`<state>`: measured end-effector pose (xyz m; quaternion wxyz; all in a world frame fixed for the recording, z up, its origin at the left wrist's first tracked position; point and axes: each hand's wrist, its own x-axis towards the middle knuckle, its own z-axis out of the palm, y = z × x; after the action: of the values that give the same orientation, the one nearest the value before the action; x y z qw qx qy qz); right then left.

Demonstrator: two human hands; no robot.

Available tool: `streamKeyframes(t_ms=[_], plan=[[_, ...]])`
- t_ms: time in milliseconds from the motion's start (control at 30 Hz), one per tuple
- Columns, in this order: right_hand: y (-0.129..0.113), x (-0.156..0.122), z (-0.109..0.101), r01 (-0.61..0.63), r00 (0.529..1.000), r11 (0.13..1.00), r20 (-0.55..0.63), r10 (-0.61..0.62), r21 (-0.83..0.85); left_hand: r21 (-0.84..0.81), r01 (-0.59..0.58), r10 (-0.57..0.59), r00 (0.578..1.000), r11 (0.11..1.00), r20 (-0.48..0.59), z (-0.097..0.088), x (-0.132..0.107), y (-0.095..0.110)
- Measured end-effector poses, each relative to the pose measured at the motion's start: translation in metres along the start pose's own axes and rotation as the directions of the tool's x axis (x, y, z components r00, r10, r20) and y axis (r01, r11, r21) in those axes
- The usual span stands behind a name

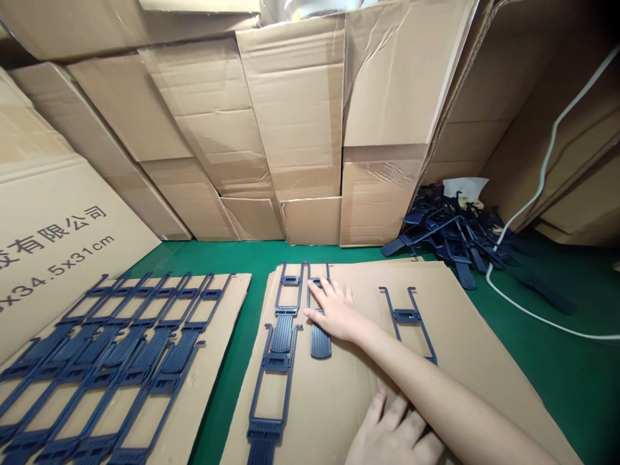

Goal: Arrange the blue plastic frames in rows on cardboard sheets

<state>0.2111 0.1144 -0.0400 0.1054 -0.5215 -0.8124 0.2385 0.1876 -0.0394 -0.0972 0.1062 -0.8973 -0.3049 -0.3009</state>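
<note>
My right hand (pixel 336 313) reaches up the middle cardboard sheet (pixel 353 400), its fingers spread over a dark blue plastic bracket with a ribbed tab (pixel 320 342). The hand covers part of that bracket's frame. Left of it lie two similar brackets, an upper one (pixel 283 329) and a lower one (pixel 271 387), end to end and overlapping. My left hand (pixel 394 436) rests palm down near the bottom edge, fingers apart, partly under my right forearm. Another bracket (pixel 407 316) lies to the right, its lower end hidden by the forearm.
Several blue brackets (pixel 159 361) lie in rows on a left cardboard sheet (pixel 237 290). A tangled bracket pile (pixel 450 226) sits at the back right beside a white cable (pixel 542 181). Cardboard boxes (pixel 300 116) wall off the back of the green table (pixel 217 381).
</note>
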Motion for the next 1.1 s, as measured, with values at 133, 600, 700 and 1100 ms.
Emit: streamKeyframes(t_ms=[133,600,700,1100], plan=[[0.009,-0.004,-0.022,-0.064,0.993,0.997,-0.099,0.06,-0.034,-0.016,0.026,-0.026,1.0,1.0,-0.01,-0.002,0.0,0.0],[0.075,-0.131,-0.002,-0.397,0.901,0.868,-0.307,0.307,-0.298,-0.194,0.253,-0.253,0.967,0.948,0.028,-0.022,-0.003,0.002],[0.073,-0.15,0.02,-0.463,0.84,0.865,-0.409,0.358,-0.192,-0.159,0.271,-0.251,0.959,0.949,0.135,-0.026,-0.003,0.003],[0.036,-0.161,0.03,-0.066,0.791,0.769,-0.436,0.429,0.636,-0.262,0.435,-0.43,0.899,0.862,0.079,-0.046,-0.01,-0.003]])
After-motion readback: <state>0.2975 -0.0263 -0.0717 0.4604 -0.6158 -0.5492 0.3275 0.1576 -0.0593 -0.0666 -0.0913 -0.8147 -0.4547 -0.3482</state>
